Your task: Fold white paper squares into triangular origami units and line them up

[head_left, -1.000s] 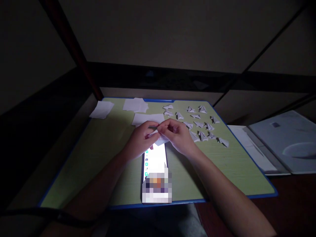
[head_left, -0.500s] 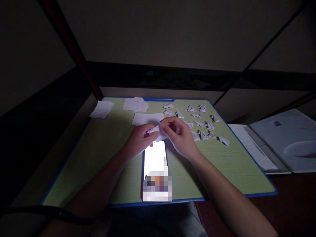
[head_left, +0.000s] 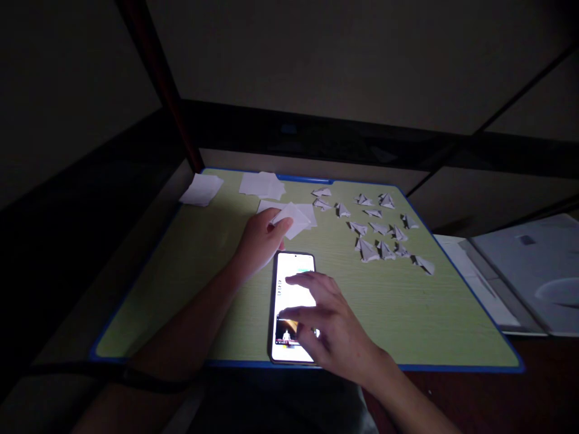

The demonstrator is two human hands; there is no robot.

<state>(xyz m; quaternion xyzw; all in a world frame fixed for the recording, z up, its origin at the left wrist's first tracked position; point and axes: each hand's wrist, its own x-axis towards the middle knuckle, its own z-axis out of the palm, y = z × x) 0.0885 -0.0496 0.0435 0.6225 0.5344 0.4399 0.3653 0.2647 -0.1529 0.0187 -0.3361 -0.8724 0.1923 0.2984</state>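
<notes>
My left hand [head_left: 260,236] pinches a folded piece of white paper [head_left: 295,220] between thumb and fingers, above a flat white sheet [head_left: 309,211] on the table. Over the lit screen of a smartphone [head_left: 294,265] hovers my right hand [head_left: 328,316], its fingers apart and holding nothing. Whether a fingertip touches the glass I cannot tell. The phone lies face up at the table's near edge, and my right hand covers part of its right side. Several small folded paper shapes [head_left: 385,249] are spread out to the right of my hands.
The green table [head_left: 217,241] has a blue rim. Two stacks of white paper, one at the far left corner [head_left: 201,189] and one at the back [head_left: 262,185], lie on it. Beyond its right edge sits an open white box [head_left: 534,271]. A wall panel [head_left: 316,66] rises behind.
My right hand has let go of the paper and moved down over the phone. My left hand keeps the paper, which now shows flatter. The whole view has shifted slightly.
</notes>
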